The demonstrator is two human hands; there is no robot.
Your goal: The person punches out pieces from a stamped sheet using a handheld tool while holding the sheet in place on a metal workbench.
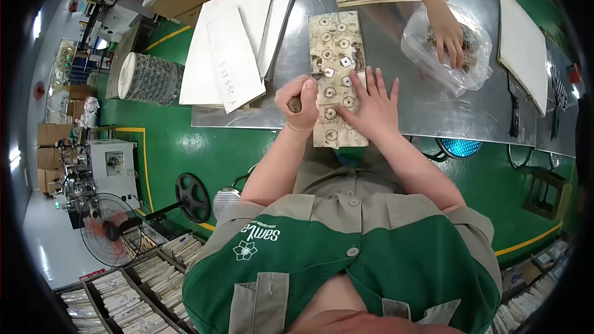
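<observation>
One stained board (338,86) with rows of ringed circles, jutting over near edge of metal table (383,43), left hand (298,104) fisted round a tool handle (295,105), right hand (375,109) flat on board, fingers spread

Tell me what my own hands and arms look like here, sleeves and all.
Your left hand and right hand are without gloves, and I see no watch or bracelet. Both forearms are bare. The short sleeves are khaki-grey, part of a green and khaki-grey work shirt with a white flower logo on the chest.
</observation>
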